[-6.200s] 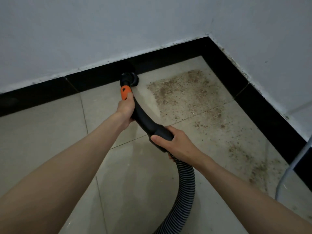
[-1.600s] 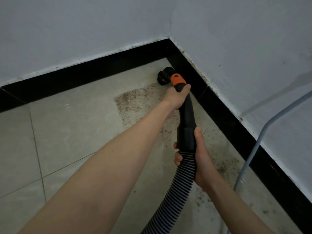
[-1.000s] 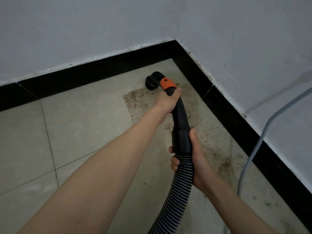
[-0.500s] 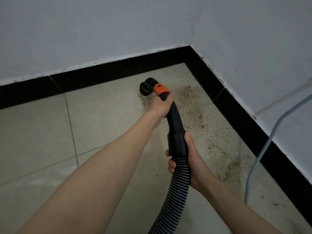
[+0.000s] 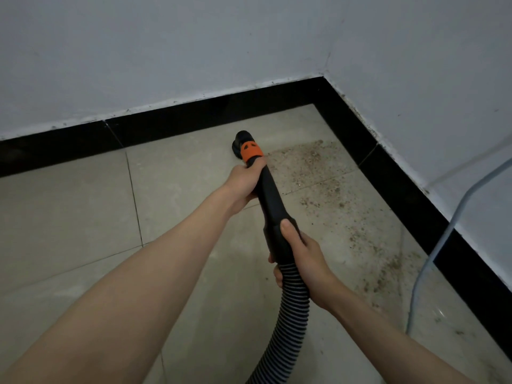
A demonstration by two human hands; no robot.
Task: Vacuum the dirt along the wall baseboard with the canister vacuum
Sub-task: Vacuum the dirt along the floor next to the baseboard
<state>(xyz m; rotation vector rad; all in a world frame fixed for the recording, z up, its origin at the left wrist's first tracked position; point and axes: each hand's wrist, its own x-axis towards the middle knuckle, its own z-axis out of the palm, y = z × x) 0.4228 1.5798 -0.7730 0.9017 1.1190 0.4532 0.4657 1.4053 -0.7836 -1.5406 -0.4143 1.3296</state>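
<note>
A black vacuum wand [image 5: 271, 198] with an orange collar [image 5: 251, 152] points at the floor tiles, its round nozzle [image 5: 238, 142] down near the back wall's black baseboard [image 5: 194, 120]. My left hand [image 5: 245, 182] grips the wand just below the orange collar. My right hand [image 5: 302, 259] grips the wand's lower end where the ribbed hose [image 5: 291, 322] joins it. Brown dirt [image 5: 318, 173] is spread over the tiles to the right of the nozzle and trails along the right-hand baseboard [image 5: 410, 195]. The canister is out of view.
White walls meet in a corner [image 5: 325, 76] at the upper right. A thin grey metal tube frame [image 5: 432, 253] stands against the right wall. The beige tiles [image 5: 69, 212] to the left look free of dirt.
The nozzle has swept left from the corner across the dirt patch, leaving cleaner tile behind it near the back baseboard. Both hands keep their grips on the wand.
</note>
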